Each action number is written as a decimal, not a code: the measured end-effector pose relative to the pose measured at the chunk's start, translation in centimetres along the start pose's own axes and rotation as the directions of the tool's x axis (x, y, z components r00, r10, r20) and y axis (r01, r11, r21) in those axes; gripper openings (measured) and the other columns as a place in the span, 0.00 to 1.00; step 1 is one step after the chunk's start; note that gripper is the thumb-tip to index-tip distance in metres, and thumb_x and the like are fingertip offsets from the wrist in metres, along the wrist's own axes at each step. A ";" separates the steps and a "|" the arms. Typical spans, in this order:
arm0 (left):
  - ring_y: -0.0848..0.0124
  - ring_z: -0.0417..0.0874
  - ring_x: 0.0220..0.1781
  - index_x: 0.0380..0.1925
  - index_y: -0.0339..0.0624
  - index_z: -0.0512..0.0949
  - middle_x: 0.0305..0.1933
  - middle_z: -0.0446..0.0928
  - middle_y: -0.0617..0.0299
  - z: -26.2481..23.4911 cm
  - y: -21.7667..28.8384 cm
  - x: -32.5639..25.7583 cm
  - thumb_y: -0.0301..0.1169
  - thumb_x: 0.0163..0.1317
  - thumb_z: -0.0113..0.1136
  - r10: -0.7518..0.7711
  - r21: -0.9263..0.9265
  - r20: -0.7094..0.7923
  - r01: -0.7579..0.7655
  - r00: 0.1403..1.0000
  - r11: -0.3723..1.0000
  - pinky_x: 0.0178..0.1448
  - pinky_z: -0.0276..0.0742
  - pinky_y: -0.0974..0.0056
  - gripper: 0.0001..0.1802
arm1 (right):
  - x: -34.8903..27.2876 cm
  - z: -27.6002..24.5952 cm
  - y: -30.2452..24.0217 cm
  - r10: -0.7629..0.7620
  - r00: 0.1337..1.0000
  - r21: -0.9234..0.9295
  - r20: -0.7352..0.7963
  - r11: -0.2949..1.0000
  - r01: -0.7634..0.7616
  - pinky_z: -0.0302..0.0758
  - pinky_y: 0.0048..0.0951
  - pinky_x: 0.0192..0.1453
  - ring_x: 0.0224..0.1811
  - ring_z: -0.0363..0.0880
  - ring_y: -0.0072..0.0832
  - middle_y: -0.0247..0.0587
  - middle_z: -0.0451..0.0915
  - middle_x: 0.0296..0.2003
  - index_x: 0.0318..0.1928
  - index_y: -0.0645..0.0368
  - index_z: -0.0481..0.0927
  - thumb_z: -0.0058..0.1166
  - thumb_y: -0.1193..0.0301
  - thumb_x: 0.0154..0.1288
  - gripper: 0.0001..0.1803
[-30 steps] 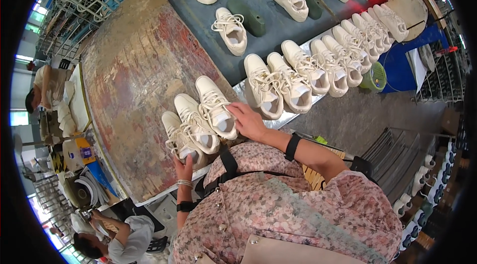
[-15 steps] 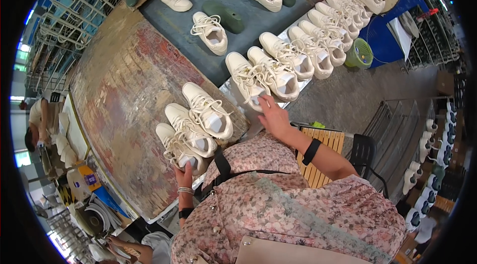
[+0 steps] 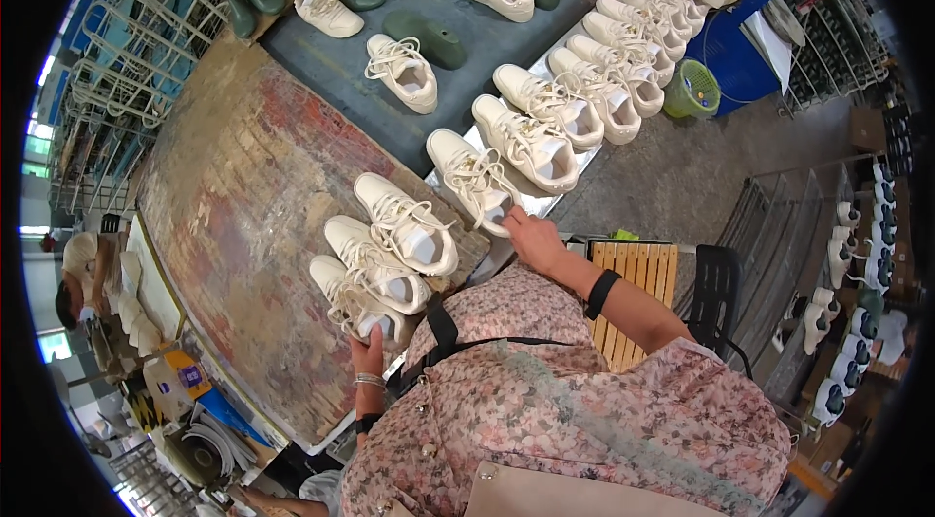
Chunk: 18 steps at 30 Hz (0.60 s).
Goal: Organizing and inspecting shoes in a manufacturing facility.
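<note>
My right hand is closed on the heel of a cream lace-up sneaker, at the near end of a long row of the same kind. The sneaker's toe points away from me, and a small gap parts it from its neighbour. At the lower left, my left hand grips the heel of another cream sneaker, thumb at its collar. Beside that one, two more sneakers, a middle one and a right one, lie on the worn board. Some fingers of the left hand are hidden.
A dark grey belt beyond the worn board carries sneakers and green shoe lasts. To the right are a green basket, a wooden slatted seat and shoe racks. A co-worker is at far left.
My right hand has closed on the end sneaker's heel and drawn it slightly left, widening its gap from the row. My left hand stays at its sneaker. The view has shifted a little.
</note>
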State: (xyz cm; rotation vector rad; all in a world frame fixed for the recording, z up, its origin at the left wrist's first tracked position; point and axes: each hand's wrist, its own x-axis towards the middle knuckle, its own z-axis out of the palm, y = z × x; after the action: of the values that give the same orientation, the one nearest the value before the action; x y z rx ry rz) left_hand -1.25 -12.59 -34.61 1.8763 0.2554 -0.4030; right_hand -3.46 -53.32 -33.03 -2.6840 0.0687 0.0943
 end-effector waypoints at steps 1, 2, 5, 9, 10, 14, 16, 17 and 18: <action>0.70 0.74 0.48 0.54 0.34 0.64 0.50 0.72 0.56 0.0 -0.2 0.2 0.32 0.58 0.60 -0.006 -0.002 -0.002 0.006 1.000 1.000 0.52 0.70 0.67 0.27 | 0.2 -0.1 0.1 -0.007 1.000 -0.003 0.014 1.000 0.007 0.73 0.40 0.32 0.32 0.77 0.40 0.43 0.67 0.38 0.44 0.56 0.72 0.49 0.77 0.50 0.17; 0.70 0.74 0.48 0.54 0.34 0.64 0.50 0.72 0.56 0.0 -0.3 0.4 0.32 0.58 0.60 0.001 -0.003 0.005 -0.001 1.000 1.000 0.52 0.70 0.67 0.27 | 0.4 -0.2 0.0 -0.001 1.000 -0.007 0.007 1.000 0.001 0.73 0.40 0.32 0.32 0.77 0.40 0.43 0.67 0.38 0.44 0.56 0.72 0.49 0.77 0.50 0.17; 0.69 0.73 0.49 0.54 0.33 0.64 0.50 0.72 0.55 -0.1 -1.0 0.5 0.32 0.57 0.60 0.012 -0.007 0.021 -0.012 1.000 1.000 0.53 0.69 0.65 0.27 | 0.2 0.1 0.1 -0.005 0.997 -0.052 0.076 0.999 0.009 0.74 0.39 0.32 0.32 0.77 0.40 0.44 0.67 0.39 0.45 0.58 0.71 0.49 0.76 0.51 0.18; 0.68 0.73 0.49 0.53 0.33 0.65 0.50 0.72 0.55 -0.6 -2.7 0.5 0.32 0.57 0.60 -0.002 -0.008 -0.002 0.002 1.000 1.000 0.54 0.68 0.65 0.27 | 0.1 0.6 0.3 -0.017 0.996 -0.054 0.091 0.998 0.022 0.74 0.39 0.32 0.32 0.76 0.40 0.44 0.67 0.38 0.45 0.58 0.71 0.50 0.76 0.50 0.17; 0.68 0.73 0.49 0.53 0.33 0.65 0.50 0.72 0.55 -0.5 -2.5 0.6 0.33 0.56 0.61 -0.012 -0.003 -0.005 0.012 1.000 1.000 0.54 0.68 0.65 0.27 | 0.2 0.6 0.4 -0.022 0.997 -0.052 0.075 0.998 0.026 0.74 0.39 0.32 0.32 0.76 0.41 0.44 0.67 0.38 0.45 0.57 0.71 0.50 0.76 0.50 0.17; 0.69 0.73 0.49 0.53 0.33 0.66 0.50 0.72 0.56 0.1 -1.8 0.9 0.33 0.55 0.62 -0.021 0.046 -0.014 0.022 1.000 0.999 0.54 0.68 0.66 0.28 | 0.2 0.1 0.6 -0.018 0.999 -0.027 0.035 0.999 0.019 0.74 0.39 0.32 0.31 0.76 0.41 0.44 0.67 0.38 0.44 0.57 0.71 0.51 0.75 0.50 0.18; 0.69 0.73 0.49 0.53 0.34 0.66 0.50 0.72 0.56 0.1 -1.4 1.1 0.33 0.55 0.63 -0.021 0.065 -0.020 0.022 1.000 0.998 0.54 0.68 0.66 0.28 | 0.6 -0.1 0.8 -0.014 0.998 -0.048 0.063 0.999 0.017 0.74 0.40 0.33 0.33 0.77 0.40 0.44 0.67 0.38 0.44 0.57 0.72 0.51 0.75 0.49 0.18; 0.69 0.73 0.49 0.53 0.34 0.66 0.50 0.72 0.57 0.1 -1.3 1.2 0.33 0.54 0.63 -0.025 0.057 0.005 0.024 1.000 0.998 0.53 0.68 0.66 0.28 | 0.8 -0.4 0.9 -0.003 0.997 -0.021 0.081 1.000 0.005 0.74 0.40 0.34 0.34 0.77 0.40 0.43 0.68 0.38 0.43 0.57 0.72 0.52 0.75 0.50 0.17; 0.70 0.73 0.48 0.53 0.34 0.66 0.49 0.73 0.57 0.0 -1.2 1.1 0.32 0.54 0.63 -0.027 0.047 0.030 0.025 0.999 0.999 0.53 0.68 0.67 0.28 | 0.9 -0.6 0.9 0.008 0.995 0.003 0.098 1.000 -0.009 0.74 0.40 0.35 0.35 0.77 0.40 0.43 0.68 0.38 0.42 0.57 0.73 0.52 0.75 0.50 0.16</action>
State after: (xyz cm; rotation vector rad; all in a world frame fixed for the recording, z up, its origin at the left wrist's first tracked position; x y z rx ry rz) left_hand -0.62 -12.21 -36.08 1.9122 0.2524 -0.4583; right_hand -2.61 -54.41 -32.95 -2.6711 0.0498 0.2283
